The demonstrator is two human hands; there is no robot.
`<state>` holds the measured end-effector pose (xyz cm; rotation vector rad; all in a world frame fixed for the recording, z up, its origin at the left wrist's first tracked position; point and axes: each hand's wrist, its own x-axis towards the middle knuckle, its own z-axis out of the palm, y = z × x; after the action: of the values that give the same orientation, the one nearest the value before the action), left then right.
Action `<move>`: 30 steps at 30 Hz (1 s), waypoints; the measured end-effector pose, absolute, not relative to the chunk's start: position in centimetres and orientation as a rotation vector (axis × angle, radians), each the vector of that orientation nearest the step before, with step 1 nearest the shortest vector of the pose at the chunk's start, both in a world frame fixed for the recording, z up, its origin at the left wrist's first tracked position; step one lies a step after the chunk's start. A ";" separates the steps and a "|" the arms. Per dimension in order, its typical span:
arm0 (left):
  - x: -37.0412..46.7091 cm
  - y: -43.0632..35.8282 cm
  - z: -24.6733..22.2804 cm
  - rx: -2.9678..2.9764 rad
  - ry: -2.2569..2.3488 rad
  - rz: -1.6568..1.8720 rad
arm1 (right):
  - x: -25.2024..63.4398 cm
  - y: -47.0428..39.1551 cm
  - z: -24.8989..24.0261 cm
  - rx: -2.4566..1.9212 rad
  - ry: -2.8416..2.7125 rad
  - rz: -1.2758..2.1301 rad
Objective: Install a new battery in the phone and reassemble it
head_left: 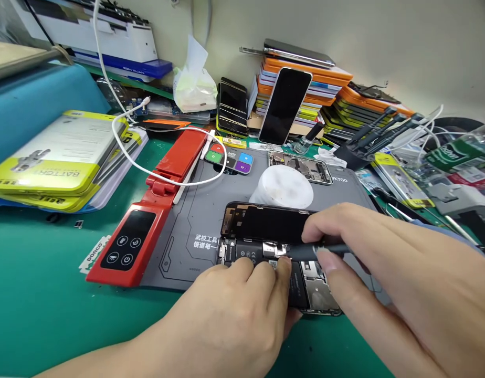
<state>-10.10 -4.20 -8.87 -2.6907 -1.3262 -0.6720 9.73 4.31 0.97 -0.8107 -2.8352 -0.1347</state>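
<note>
An opened smartphone (pixel 318 294) lies on a grey work mat, its battery and metal inner parts showing. Its lifted screen (pixel 270 223) leans back along the far side against a round white jar-like object (pixel 284 188). My left hand (pixel 242 310) grips the phone's near side, fingers over the battery and thumb at the lower edge. Between the thumb and fingers of my right hand (pixel 368 252) is a dark pen-like tool, apparently a screwdriver (pixel 305 252). The tool lies almost level, and its tip is by the phone's inner parts, near my left index finger. The exact contact point is hidden.
A red folding lamp (pixel 128 241) stands left on the grey mat (pixel 179 236). Yellow battery boxes (pixel 49 157) lie further left. Behind are an upright phone (pixel 285 105), another opened phone (pixel 319 168) and stacked boxes (pixel 305 79). A tool holder (pixel 350 155) stands right.
</note>
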 end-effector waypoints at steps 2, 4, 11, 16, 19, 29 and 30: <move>-10.0 -4.2 -8.9 -2.665 -1.341 -0.713 | 9.9 4.3 0.8 -0.831 -2.820 -0.200; -10.0 -4.2 -8.9 -2.653 -1.340 -0.713 | 10.0 4.3 0.6 -0.853 -2.791 -0.231; -10.0 -4.4 -9.1 -2.658 -1.352 -0.712 | 10.2 4.0 0.3 -1.007 -2.655 -0.008; -10.0 -4.3 -9.0 -2.680 -1.367 -0.715 | 10.3 4.0 0.0 -1.010 -2.659 0.009; -10.1 -4.3 -8.9 -2.665 -1.365 -0.720 | 10.1 4.1 0.1 -0.929 -2.713 -0.090; -10.1 -4.3 -8.9 -2.656 -1.374 -0.715 | 9.4 4.1 0.5 -0.837 -2.820 -0.134; -10.1 -4.3 -9.0 -2.652 -1.368 -0.719 | 9.3 4.1 0.6 -0.815 -2.825 -0.147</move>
<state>-10.11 -4.27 -8.99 -2.6519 -1.3683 -0.7194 9.34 4.08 0.58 -0.8151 -2.8253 -0.1474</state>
